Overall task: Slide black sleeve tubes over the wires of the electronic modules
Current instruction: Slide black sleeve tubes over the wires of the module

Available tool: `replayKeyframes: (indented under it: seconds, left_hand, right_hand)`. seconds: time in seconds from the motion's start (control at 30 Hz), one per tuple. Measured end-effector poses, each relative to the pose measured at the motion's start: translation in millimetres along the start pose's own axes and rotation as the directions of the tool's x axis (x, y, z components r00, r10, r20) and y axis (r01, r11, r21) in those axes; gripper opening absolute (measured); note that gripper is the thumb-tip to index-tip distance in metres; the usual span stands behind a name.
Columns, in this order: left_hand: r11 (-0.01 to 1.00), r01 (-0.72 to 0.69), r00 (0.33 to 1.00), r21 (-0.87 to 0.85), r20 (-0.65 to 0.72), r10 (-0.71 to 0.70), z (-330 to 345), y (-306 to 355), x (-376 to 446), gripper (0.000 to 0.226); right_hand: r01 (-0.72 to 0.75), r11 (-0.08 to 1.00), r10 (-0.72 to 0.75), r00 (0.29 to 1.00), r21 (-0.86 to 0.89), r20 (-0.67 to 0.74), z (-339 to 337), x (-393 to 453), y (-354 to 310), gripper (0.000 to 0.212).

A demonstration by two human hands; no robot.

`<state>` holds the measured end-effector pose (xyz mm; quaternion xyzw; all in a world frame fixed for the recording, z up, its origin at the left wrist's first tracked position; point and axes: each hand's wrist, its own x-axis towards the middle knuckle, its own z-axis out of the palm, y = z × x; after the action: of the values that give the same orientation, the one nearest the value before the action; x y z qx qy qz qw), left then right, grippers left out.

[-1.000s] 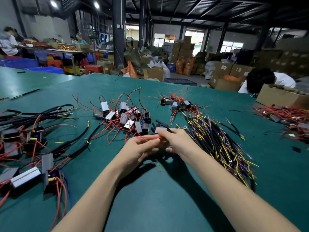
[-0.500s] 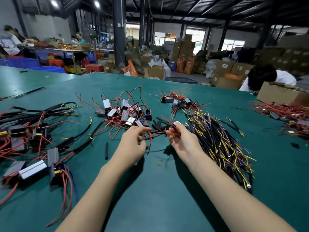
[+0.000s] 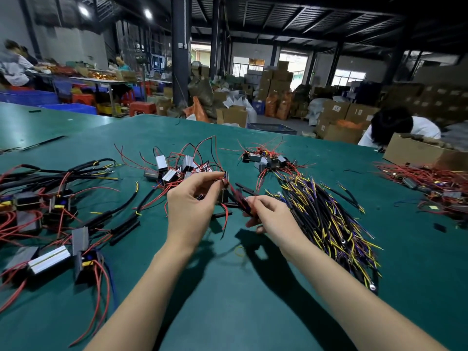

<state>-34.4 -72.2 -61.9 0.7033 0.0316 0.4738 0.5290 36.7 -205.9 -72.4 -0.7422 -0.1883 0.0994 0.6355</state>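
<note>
My left hand [image 3: 188,198] is raised over the green table and pinches the red wires of a small black module [image 3: 224,195] that hangs under its fingertips. My right hand [image 3: 268,215] holds a short black sleeve tube [image 3: 240,198] at the same red wires, just right of the module. Loose black sleeve tubes [image 3: 244,190] lie on the table behind my hands. A heap of silver and black modules with red wires [image 3: 182,165] sits beyond my left hand.
Sleeved modules with black tubing [image 3: 50,214] cover the left of the green table [image 3: 228,287]. A bundle of black, yellow and purple wires [image 3: 326,219] lies right of my right hand. More modules [image 3: 266,158] lie farther back. A cardboard box [image 3: 417,153] and a bent-over person are at far right.
Both hands lifted off the table with the module. The left hand rose and moved right; the right hand now holds a black sleeve tube at the red wires.
</note>
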Motion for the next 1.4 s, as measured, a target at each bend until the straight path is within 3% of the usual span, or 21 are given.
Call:
replayKeyframes:
  seconds: [0.13,0.27,0.4,0.5,0.57,0.77,1.0,1.1,1.23,1.3,1.4]
  left_hand:
    - [0.976,0.043,0.998,-0.214,-0.031,-0.051,5.1,19.8,-0.1,0.006]
    - [0.966,0.093,0.992,-0.242,0.101,-0.070,10.4,25.8,-2.0,0.006]
    - [0.970,0.194,0.935,-0.145,0.328,-0.138,16.5,19.7,-10.7,0.010]
    - [0.975,0.214,0.906,-0.064,0.387,-0.174,18.8,15.7,-16.3,0.011]
    - [0.971,0.234,0.899,-0.048,0.392,-0.197,19.3,15.3,-18.0,0.011]
    - [0.973,0.229,0.916,-0.036,0.346,-0.203,20.5,14.7,-18.8,0.006]
    - [0.945,0.279,0.940,-0.172,0.250,-0.232,18.2,11.2,-12.6,0.004]
    - [0.838,0.447,0.880,-0.313,0.320,-0.350,17.0,10.6,-10.6,0.012]
    - [0.517,0.639,0.767,-0.569,0.417,-0.488,16.0,12.5,-7.2,0.022]
    - [0.468,0.680,0.724,-0.565,0.417,-0.549,14.2,9.2,-4.9,0.022]
    - [0.495,0.730,0.679,-0.472,0.412,-0.608,12.6,5.2,-4.7,0.026]
  right_hand:
    - [0.111,0.992,-0.104,0.989,-0.067,0.108,-7.7,-12.1,-11.1,0.017]
    - [0.149,0.985,-0.155,0.986,0.092,0.055,-14.5,-22.1,-17.1,0.028]
    - [0.173,0.964,-0.192,0.979,0.204,0.075,-15.7,-28.2,-15.7,0.032]
    - [0.194,0.955,-0.209,0.977,0.225,0.044,-15.2,-29.6,-5.9,0.022]
    - [0.221,0.951,-0.230,0.973,0.216,0.015,-16.2,-30.2,-0.9,0.013]
    - [0.229,0.938,-0.223,0.973,0.260,-0.051,-15.8,-30.5,3.3,0.024]
    - [0.142,0.831,-0.082,0.988,0.537,-0.134,-19.2,-26.9,3.7,0.020]
    - [0.106,0.803,-0.036,0.991,0.586,-0.130,-22.6,-25.9,3.1,0.015]
    - [0.080,0.807,-0.016,0.993,0.585,-0.114,-33.5,-24.1,6.9,0.006]
    - [0.024,0.843,0.007,0.998,0.537,-0.055,-44.7,-24.1,11.6,0.009]
    - [-0.083,0.925,0.059,0.995,0.370,0.078,-62.2,-26.6,16.0,0.010]
